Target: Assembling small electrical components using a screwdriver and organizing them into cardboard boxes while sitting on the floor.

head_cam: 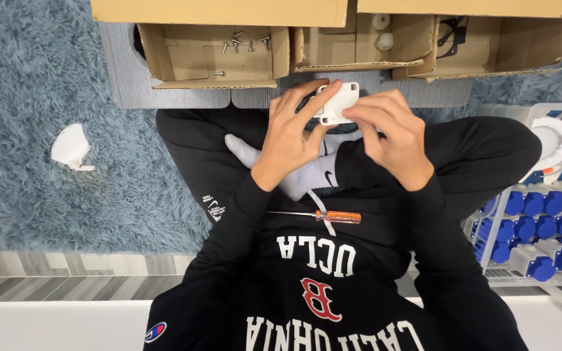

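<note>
Both of my hands hold a small white square plastic part (337,102) above my crossed legs. My left hand (291,140) grips its left side, with the fingers reaching over the top. My right hand (391,133) pinches its right edge and lower corner. On my lap below the hands lies a screwdriver (333,216) with an orange handle, touched by neither hand.
Three open cardboard boxes stand ahead on a grey mat (177,94): the left one (157,58) holds several screws (240,42), the middle one white parts (382,32), the right one a black part (453,32). A white rack (497,224) of blue-and-white plugs stands at right. A white crumpled object (71,148) lies on the blue shaggy rug.
</note>
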